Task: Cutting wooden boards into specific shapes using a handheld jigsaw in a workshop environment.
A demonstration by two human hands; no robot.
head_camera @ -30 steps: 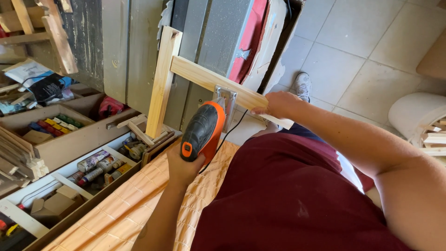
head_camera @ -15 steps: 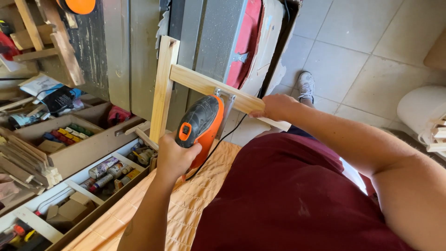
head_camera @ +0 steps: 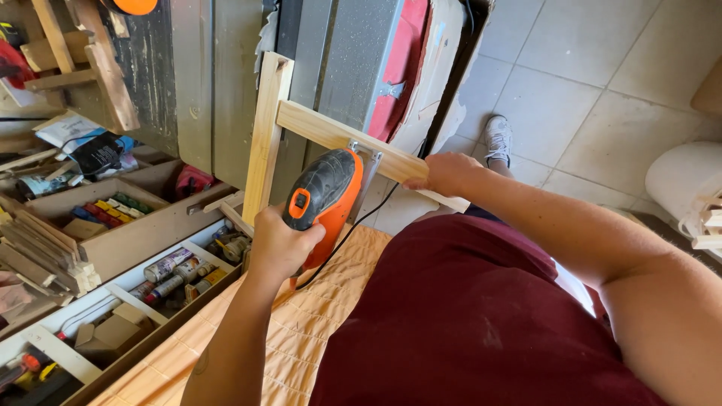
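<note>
Jigsaw [head_camera: 323,197], orange and black, sits against the underside of a wooden slat [head_camera: 353,143], its metal base plate touching the wood. Left hand [head_camera: 280,244] is closed around the tool's rear handle. Right hand [head_camera: 442,173] is clamped on the slat just beside the tool. Slat joins an upright wooden post [head_camera: 263,135]. Quilted orange cloth [head_camera: 293,331] lies beneath. Wooden tray [head_camera: 113,225] of small items stands to the left.

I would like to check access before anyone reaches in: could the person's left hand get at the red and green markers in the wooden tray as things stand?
Probably not at once. The left hand is closed around the orange power tool. Otherwise the markers lie uncovered in the open wooden tray.
</note>
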